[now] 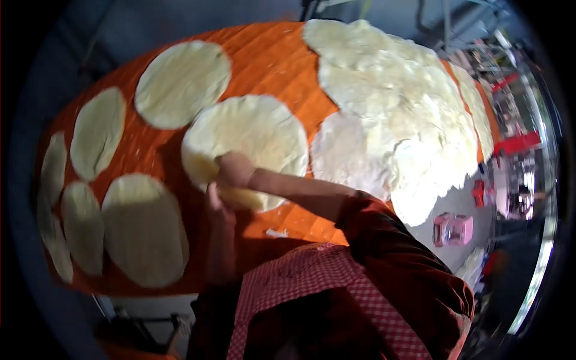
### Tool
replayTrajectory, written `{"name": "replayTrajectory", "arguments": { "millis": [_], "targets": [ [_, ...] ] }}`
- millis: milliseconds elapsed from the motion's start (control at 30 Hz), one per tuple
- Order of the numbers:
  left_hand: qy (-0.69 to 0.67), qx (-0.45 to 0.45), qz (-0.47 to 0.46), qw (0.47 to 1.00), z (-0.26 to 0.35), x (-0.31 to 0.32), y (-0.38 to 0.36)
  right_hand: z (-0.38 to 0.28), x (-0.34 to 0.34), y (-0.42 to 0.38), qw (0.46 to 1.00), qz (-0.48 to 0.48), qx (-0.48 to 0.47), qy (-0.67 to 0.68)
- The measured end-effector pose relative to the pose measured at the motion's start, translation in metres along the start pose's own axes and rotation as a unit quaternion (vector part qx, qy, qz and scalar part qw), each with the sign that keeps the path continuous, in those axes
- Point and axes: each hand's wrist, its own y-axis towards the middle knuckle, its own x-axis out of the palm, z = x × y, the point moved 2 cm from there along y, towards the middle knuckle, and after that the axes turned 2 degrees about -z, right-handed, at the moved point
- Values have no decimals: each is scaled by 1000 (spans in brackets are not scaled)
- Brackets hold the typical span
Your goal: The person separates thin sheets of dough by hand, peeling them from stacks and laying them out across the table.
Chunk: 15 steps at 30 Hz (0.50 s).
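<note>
Seen from above, a person's hands come close together in front of the body. The right arm (303, 191) angles forward and across to the left, bare below its dark red sleeve (396, 240); the right hand (236, 170) appears curled. The left forearm (222, 246) points forward in shadow, the left hand (217, 201) nearer the torso, fingers unclear.

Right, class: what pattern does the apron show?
The apron has red and white checks; the head view shows it best.
</note>
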Motion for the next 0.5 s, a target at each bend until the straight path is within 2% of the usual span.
{"name": "replayTrajectory", "arguments": {
  "millis": [33,67,100,133,200,233,267,300,333,367,400,467,500],
  "targets": [
    [106,96,-53,988,2,-8,-5,-2,-3,-1,1000,-12,-9,3],
    [110,54,46,991,-7,-23,9,4,7,10,999,-30,-13,-23],
    [235,124,-35,963,-18,-69,28,8,-4,14,1000,-22,-7,-5],
    [229,111,-21,967,-7,-79,30,11,-17,20,1000,-16,-5,13],
    [214,83,14,973,19,-84,26,53,-64,35,987,84,-96,94],
    [207,67,35,975,32,-86,19,64,-122,23,995,66,-67,38],
    [198,51,58,977,42,-89,11,105,-154,33,995,44,-83,34],
    [189,37,82,978,49,-94,4,175,-174,50,976,110,-181,-59],
    [219,36,105,970,53,-100,-1,154,-232,15,987,106,6,-124],
    [247,36,126,960,55,-106,-6,201,-260,3,987,132,-87,22],
    [274,35,148,950,56,-108,-10,245,-282,-2,988,125,-54,76],
    [281,-4,214,935,57,-92,-27,300,-301,-25,971,189,102,104],
    [283,-22,246,927,58,-82,-34,365,-299,-12,976,185,56,-104]
  ]
}}
